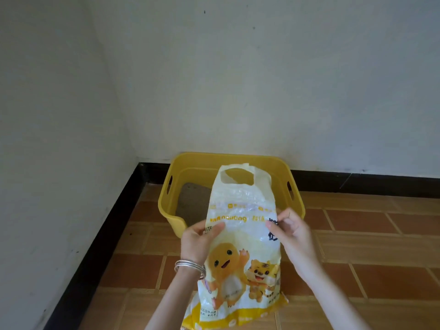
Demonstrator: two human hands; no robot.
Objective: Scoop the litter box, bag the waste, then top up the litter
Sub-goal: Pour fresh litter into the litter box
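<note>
A yellow plastic litter box (273, 163) stands on the floor against the far wall, with grey litter (192, 203) showing in its left part. In front of it I hold up a white and yellow litter bag (240, 253) printed with cartoon animals, its cut-out handle at the top. My left hand (198, 241) grips the bag's left edge, thumb across the front. My right hand (294, 236) pinches the right edge at about the same height. The bag hides the middle and right of the box's inside.
White walls meet in a corner at the left, with a black skirting board (100, 236) along their base. The floor (371, 239) is orange-brown tile. Silver bangles (189, 266) sit on my left wrist.
</note>
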